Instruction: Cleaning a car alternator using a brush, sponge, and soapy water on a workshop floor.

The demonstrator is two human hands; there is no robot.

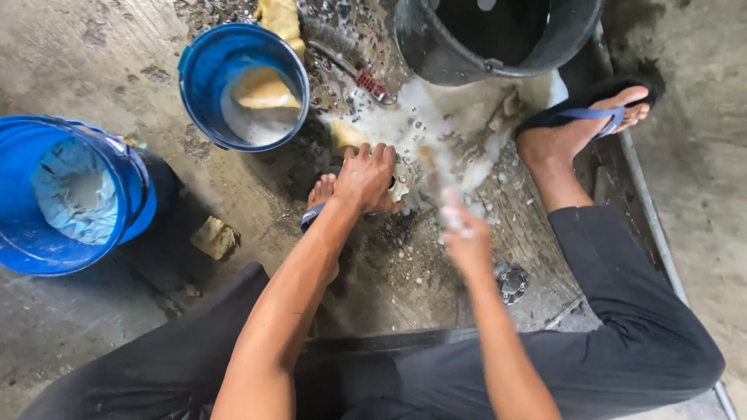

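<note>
Left hand [366,179], centre frame, presses fingers down on a small soapy metal part [401,185] on the wet floor. Right hand [465,237], just right of centre, is clenched around a blurred brush [436,175] reaching that part. 2 blue buckets: small bucket [204,70] at upper left, large bucket [140,194] at far left.

Blue bucket [243,85] and black tub [498,39] hem the foamy floor [436,124].
</note>
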